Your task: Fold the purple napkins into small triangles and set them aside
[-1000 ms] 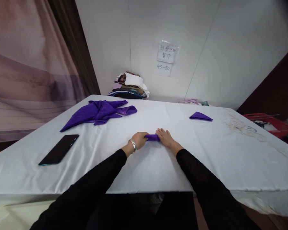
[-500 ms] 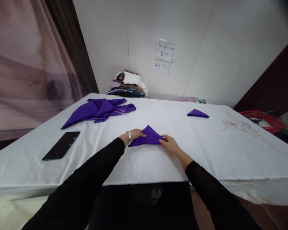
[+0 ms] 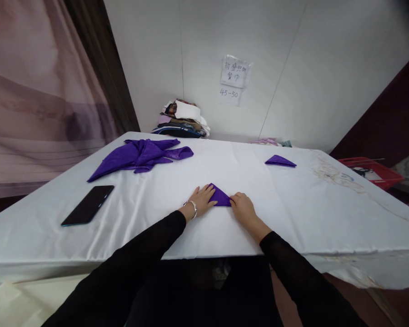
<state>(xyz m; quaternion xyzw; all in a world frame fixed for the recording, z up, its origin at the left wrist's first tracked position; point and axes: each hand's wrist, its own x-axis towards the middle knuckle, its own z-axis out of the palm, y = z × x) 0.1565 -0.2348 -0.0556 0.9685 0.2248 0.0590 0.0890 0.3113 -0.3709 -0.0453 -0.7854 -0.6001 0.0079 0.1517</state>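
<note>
A purple cloth napkin (image 3: pixel 221 197), folded into a triangle, lies on the white-covered table (image 3: pixel 204 236) in front of me. My left hand (image 3: pixel 203 200), with a silver bracelet at its wrist, presses flat over the napkin's left part, fingers spread, and hides that side. At the right corner, the fingers of my right hand (image 3: pixel 242 207) pinch the napkin's tip. Farther back on the right rests another folded purple napkin (image 3: pixel 281 161). To the left lies a loose heap of purple napkins (image 3: pixel 136 156).
A dark phone (image 3: pixel 87 205) lies at the left of the table. Stacked clothes (image 3: pixel 182 119) stand by the back wall, below a paper sign (image 3: pixel 234 75). Beyond the right edge is a red basket (image 3: pixel 378 175). A pinkish curtain (image 3: pixel 37 100) hangs at the left.
My left hand has gone from gripping the napkin's left part to lying flat over it. My right hand has stayed at the right corner, shifting slightly.
</note>
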